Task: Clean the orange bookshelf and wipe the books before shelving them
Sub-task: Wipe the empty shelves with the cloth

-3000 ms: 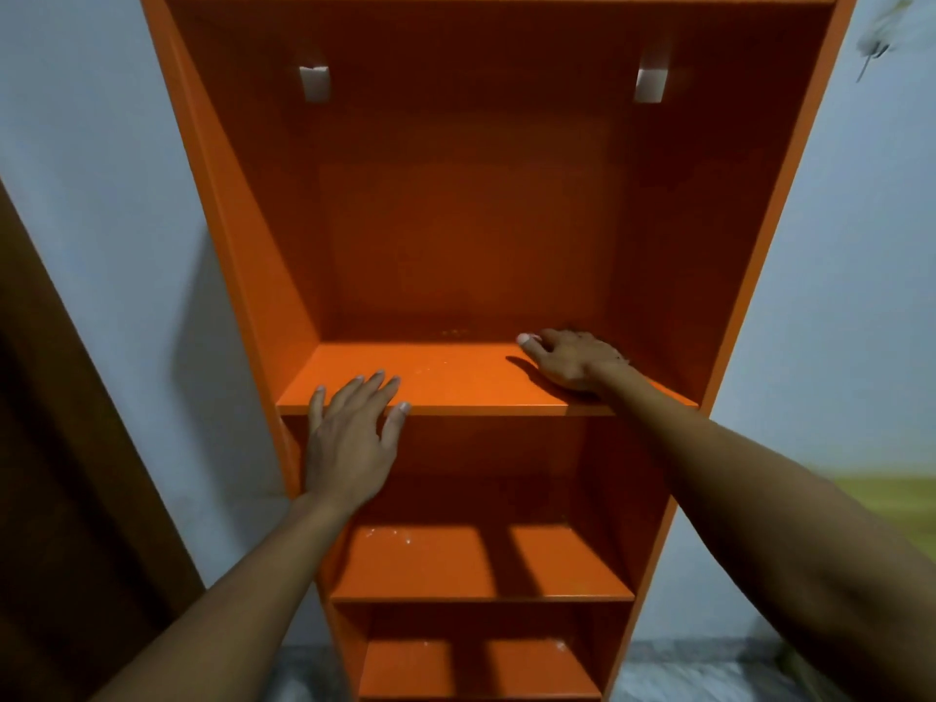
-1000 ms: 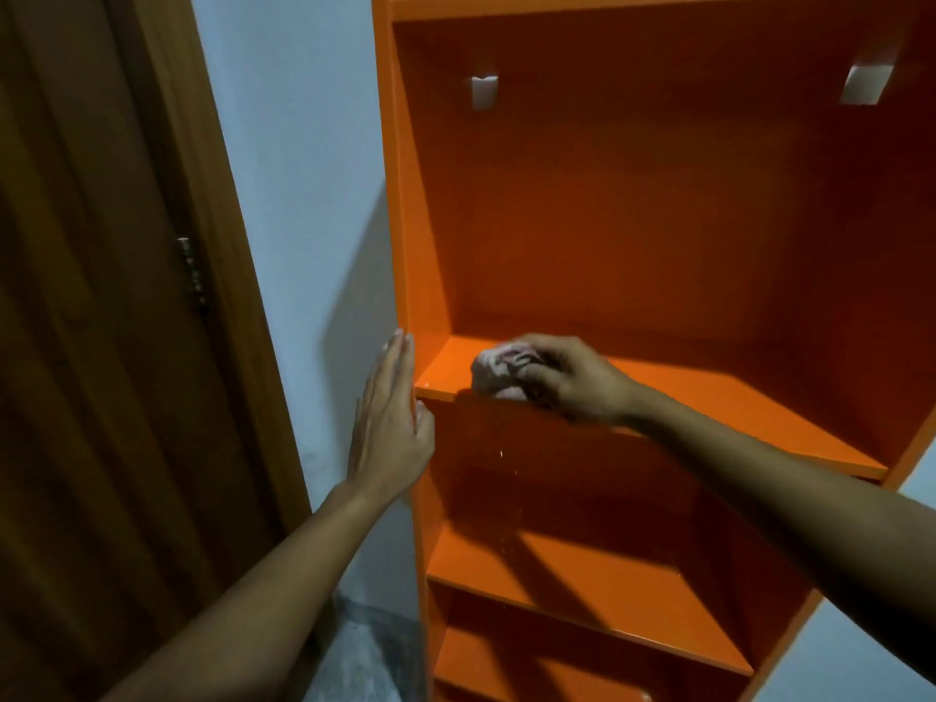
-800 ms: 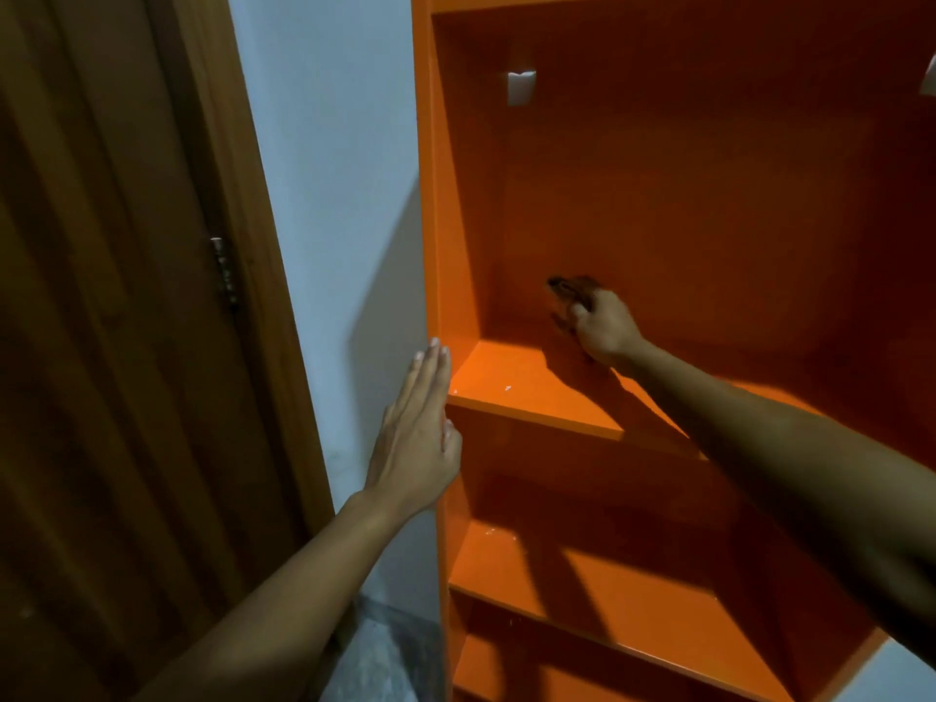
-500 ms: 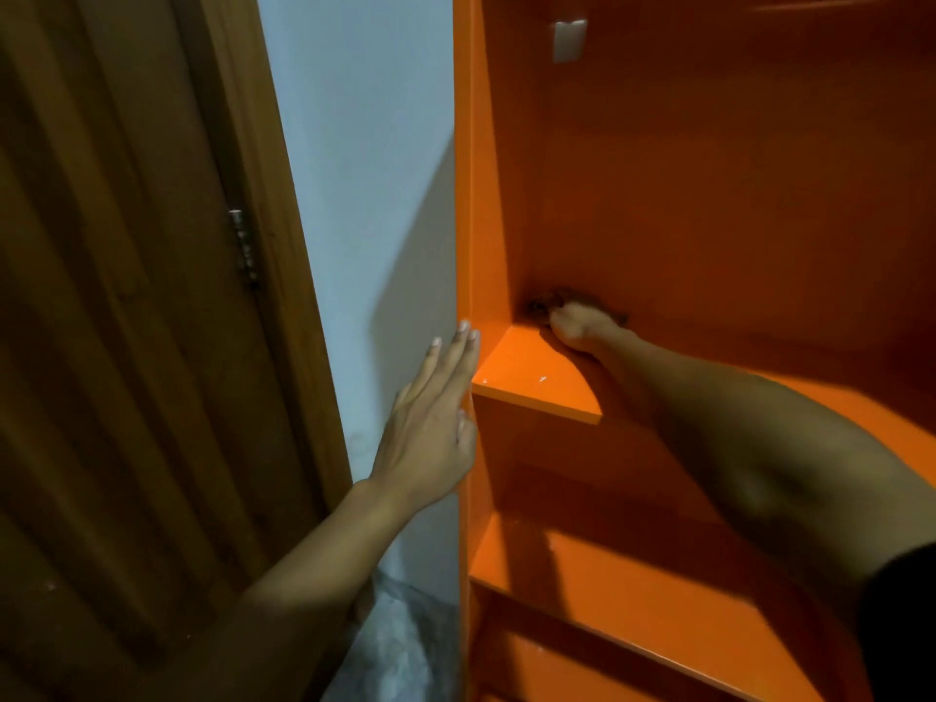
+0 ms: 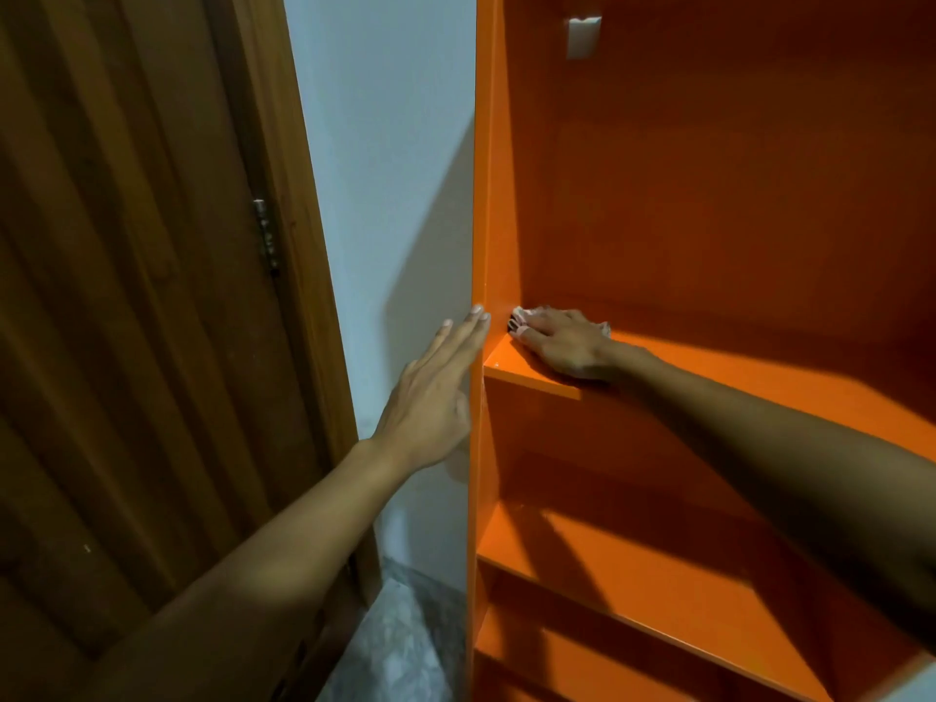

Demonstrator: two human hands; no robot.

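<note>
The orange bookshelf (image 5: 709, 195) stands against a pale wall (image 5: 385, 169), and its compartments hold no books; the only thing inside is a small whitish cloth (image 5: 519, 316) on the upper shelf board (image 5: 734, 377), pushed into the left rear corner where the board meets the side panel. The right hand (image 5: 562, 344) lies palm down on top of that cloth, fingers stretched toward the corner and pressing it onto the board, so that only crumpled edges show past the fingertips and behind the knuckles; whether any finger curls round the fabric cannot be told. The left hand (image 5: 430, 397) is outside the case, flat with its fingers straight and together, laid against the outer face of the left side panel (image 5: 476, 195), fingertips reaching about the level of the upper board. Two lower shelf boards (image 5: 633, 575) show below, glossy and partly shadowed by the right forearm. A small white bracket (image 5: 583, 37) sits high on the back panel. To the left of the wall strip is a dark wooden door (image 5: 126, 296) with a metal hinge (image 5: 266, 235) on its frame, and grey mottled floor (image 5: 400, 646) shows at the foot of the case.
</note>
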